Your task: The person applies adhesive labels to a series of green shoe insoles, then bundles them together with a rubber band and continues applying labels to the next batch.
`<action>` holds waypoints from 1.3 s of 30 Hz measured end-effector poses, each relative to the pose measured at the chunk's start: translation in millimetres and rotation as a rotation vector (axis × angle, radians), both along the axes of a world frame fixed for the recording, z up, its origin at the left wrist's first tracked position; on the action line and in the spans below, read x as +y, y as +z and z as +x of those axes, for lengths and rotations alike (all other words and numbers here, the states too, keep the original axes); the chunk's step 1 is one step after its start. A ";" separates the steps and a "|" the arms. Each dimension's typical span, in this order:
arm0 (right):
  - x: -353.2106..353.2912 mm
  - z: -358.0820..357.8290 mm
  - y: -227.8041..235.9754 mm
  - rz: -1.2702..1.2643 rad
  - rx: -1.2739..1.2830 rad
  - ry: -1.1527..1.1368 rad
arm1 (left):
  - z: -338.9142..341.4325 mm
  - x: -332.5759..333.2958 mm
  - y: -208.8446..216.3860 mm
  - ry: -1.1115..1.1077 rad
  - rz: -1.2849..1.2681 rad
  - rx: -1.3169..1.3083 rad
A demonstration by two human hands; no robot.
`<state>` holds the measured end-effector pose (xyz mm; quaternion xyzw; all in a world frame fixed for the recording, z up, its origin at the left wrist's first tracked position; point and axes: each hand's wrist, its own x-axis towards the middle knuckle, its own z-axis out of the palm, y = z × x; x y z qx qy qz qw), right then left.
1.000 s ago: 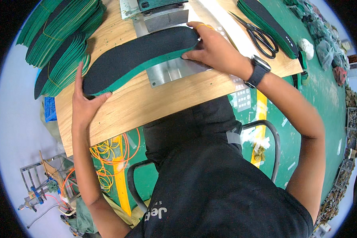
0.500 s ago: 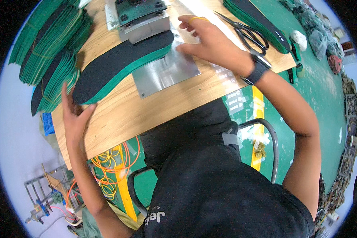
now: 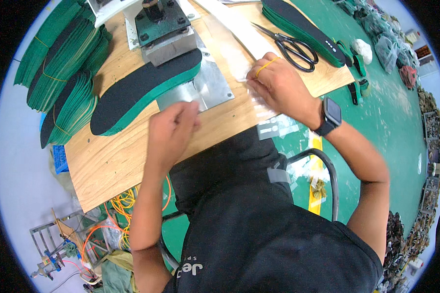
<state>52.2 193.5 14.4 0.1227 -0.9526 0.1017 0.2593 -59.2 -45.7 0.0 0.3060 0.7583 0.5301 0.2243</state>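
We see a pale grained wooden table [image 3: 132, 156], at our twelve o'clock a dull grey metal plate [image 3: 208, 88], matt black foam insole with green edge [image 3: 142, 90], glossy black-handled steel scissors [image 3: 291, 46], translucent plastic film [image 3: 259, 105].

light: bright, even, from overhead; colours clear.
shadows: soft and short, under the left hand [image 3: 170, 132] and beside the press [image 3: 162, 29].
glare: dull sheen on the metal plate [image 3: 208, 88], middle of the frame.
blur: left hand smeared by motion; right hand [image 3: 278, 85] sharper.
distortion: fisheye; table [image 3: 112, 166] edges bend, black ring around the rim.
focus: lower left and far right clutter soft.
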 end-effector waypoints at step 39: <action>-53.0 113.6 -17.8 -1.689 -0.759 0.144 | 11.3 17.3 3.5 0.021 0.340 -0.590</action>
